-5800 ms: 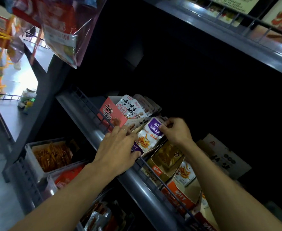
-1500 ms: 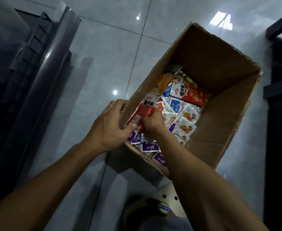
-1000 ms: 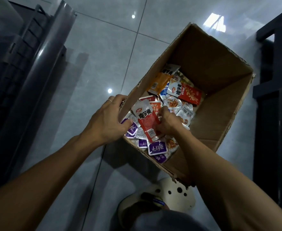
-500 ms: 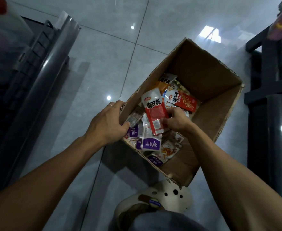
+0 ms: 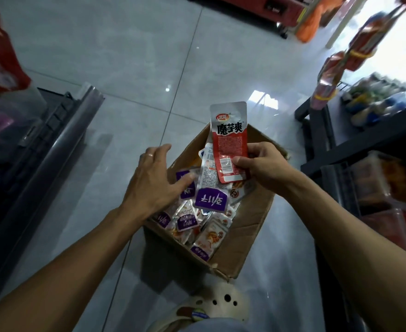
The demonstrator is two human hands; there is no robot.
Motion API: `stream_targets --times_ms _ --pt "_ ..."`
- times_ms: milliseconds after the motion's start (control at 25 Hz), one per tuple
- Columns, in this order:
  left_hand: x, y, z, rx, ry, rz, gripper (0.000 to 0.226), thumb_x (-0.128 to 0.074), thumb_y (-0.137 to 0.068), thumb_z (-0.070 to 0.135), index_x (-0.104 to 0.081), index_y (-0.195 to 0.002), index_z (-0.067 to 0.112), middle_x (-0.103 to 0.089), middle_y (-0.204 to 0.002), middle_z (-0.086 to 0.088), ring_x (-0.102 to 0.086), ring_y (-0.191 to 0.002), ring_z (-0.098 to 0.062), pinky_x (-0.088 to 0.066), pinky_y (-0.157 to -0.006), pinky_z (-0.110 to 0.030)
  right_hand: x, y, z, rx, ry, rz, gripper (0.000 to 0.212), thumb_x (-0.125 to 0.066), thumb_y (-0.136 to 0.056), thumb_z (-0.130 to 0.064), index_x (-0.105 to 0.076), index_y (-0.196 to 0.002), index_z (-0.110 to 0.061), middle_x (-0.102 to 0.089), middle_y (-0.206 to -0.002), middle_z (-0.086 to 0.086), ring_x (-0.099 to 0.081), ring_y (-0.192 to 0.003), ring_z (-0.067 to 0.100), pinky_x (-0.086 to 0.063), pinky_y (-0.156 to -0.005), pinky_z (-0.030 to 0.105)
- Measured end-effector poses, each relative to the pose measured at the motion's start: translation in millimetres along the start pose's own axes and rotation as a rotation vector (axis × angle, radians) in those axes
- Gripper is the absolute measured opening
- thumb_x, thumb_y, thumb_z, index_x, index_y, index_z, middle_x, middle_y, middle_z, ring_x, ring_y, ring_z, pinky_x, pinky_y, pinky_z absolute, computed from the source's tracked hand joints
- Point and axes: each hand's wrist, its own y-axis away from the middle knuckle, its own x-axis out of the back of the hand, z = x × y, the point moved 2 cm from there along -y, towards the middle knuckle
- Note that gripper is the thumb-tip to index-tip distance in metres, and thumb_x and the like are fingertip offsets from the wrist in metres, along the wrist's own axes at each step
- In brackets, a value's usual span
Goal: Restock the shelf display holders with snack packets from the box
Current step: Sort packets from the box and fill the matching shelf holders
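The right hand (image 5: pixel 260 167) pinches a small stack of packets above the box (image 5: pixel 245 226), the red packet (image 5: pixel 229 142) on top, thumb clamped on its lower end. The left hand (image 5: pixel 152 182) hovers at the box's left edge, fingers straight and apart, touching a purple packet (image 5: pixel 185 185). It is better to square the stack with both hands before lifting, so nothing slips back.

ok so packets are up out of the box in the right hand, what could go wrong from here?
1. The right hand pinches the red packet low down, with other packets fanned behind it; the purple-labelled packet hanging lowest could slip back into the cardboard box.
2. The left hand is open, fingers spread beside the bunch and holding nothing, so nothing backs up the grip.
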Motion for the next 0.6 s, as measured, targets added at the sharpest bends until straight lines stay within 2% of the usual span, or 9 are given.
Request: stream_targets --times_ms 80,160,200,280,400,600 --pt "14.6 -6.1 29.8 0.033 0.237 -0.060 0.092 -0.072 -0.073 0.058 -0.033 -0.147 0.021 -0.039 -0.150 -0.005 -0.044 -0.133 -0.023 -0.045 -0.096 -0.036 8.6 17.4 -12.0 -0.009 -0.080 -0.019 0.012 -0.060 -0.093 -0.009 -0.068 -0.098 -0.015 -0.076 -0.097 0.004 -0.073 -0.090 0.020 -0.058 -0.075 0.031" --pt "26.0 -6.4 50.3 0.107 0.537 -0.270 0.092 -0.072 -0.062 0.062 -0.045 -0.139 0.018 -0.057 -0.131 -0.001 -0.061 -0.109 -0.018 -0.050 -0.080 -0.026 16.1 33.3 -20.0 -0.027 -0.202 -0.032 0.015 -0.058 -0.093 -0.006 -0.068 -0.104 -0.007 -0.074 -0.102 0.012 -0.072 -0.095 0.027 -0.058 -0.083 0.039" --pt "30.8 -3.1 59.0 0.130 0.662 -0.387 0.090 -0.073 -0.058 0.062 -0.052 -0.133 0.016 -0.066 -0.119 0.000 -0.068 -0.096 -0.018 -0.052 -0.073 -0.025 19.2 40.8 -23.6 -0.035 -0.274 -0.034 0.017 -0.057 -0.094 -0.004 -0.067 -0.107 -0.003 -0.073 -0.105 0.015 -0.071 -0.097 0.030 -0.058 -0.084 0.041" --pt "32.9 5.5 71.4 0.134 0.799 -0.543 0.074 -0.079 -0.064 0.051 -0.060 -0.123 0.012 -0.076 -0.099 -0.005 -0.074 -0.082 -0.023 -0.058 -0.071 -0.032 24.5 55.2 -28.8 -0.057 -0.397 -0.027 0.020 -0.054 -0.094 -0.001 -0.066 -0.110 0.002 -0.072 -0.106 0.018 -0.071 -0.096 0.030 -0.059 -0.082 0.040" --pt "27.3 19.9 93.6 0.087 0.963 -0.563 0.043 -0.075 -0.076 0.025 -0.063 -0.115 0.012 -0.076 -0.097 -0.011 -0.074 -0.083 -0.029 -0.061 -0.071 -0.036 34.5 77.1 -31.9 -0.077 -0.421 0.019 0.023 -0.054 -0.094 -0.002 -0.064 -0.114 0.003 -0.071 -0.109 0.018 -0.072 -0.095 0.030 -0.059 -0.080 0.040" --pt "17.4 42.7 145.1 -0.005 1.069 -0.588 0.043 -0.072 -0.079 0.019 -0.061 -0.120 0.014 -0.074 -0.102 -0.015 -0.073 -0.083 -0.032 -0.061 -0.070 -0.038 75.2 129.5 -28.0 -0.009 -0.260 0.079 0.025 -0.056 -0.096 -0.010 -0.063 -0.117 0.000 -0.071 -0.111 0.018 -0.069 -0.102 0.033 -0.053 -0.095 0.050"
